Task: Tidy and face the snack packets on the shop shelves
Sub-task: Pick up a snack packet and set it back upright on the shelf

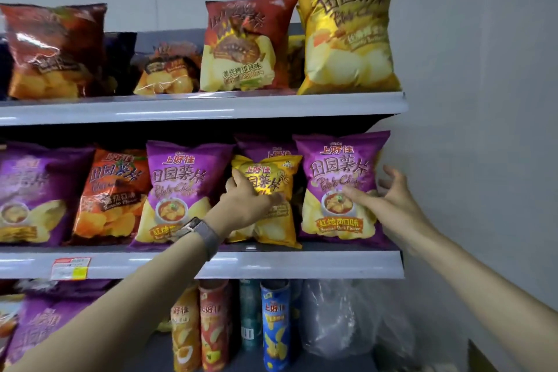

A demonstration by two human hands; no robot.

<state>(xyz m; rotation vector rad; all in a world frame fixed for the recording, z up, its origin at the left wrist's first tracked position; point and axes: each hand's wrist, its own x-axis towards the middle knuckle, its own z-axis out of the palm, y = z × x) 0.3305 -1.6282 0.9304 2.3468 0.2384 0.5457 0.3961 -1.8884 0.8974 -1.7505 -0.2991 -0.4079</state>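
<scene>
Shelf: left fingers clamp yellow packet; right fingers splayed on "Pork Flavor" packet.

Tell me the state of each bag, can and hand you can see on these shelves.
Left hand: grips the small yellow bag.
Small yellow bag: standing, facing out.
Right hand: open, touching the end purple bag.
End purple bag: upright, facing out.
Big yellow bag: upright on top shelf.
Small brown bag: slumped low.
Cans: upright.
</scene>
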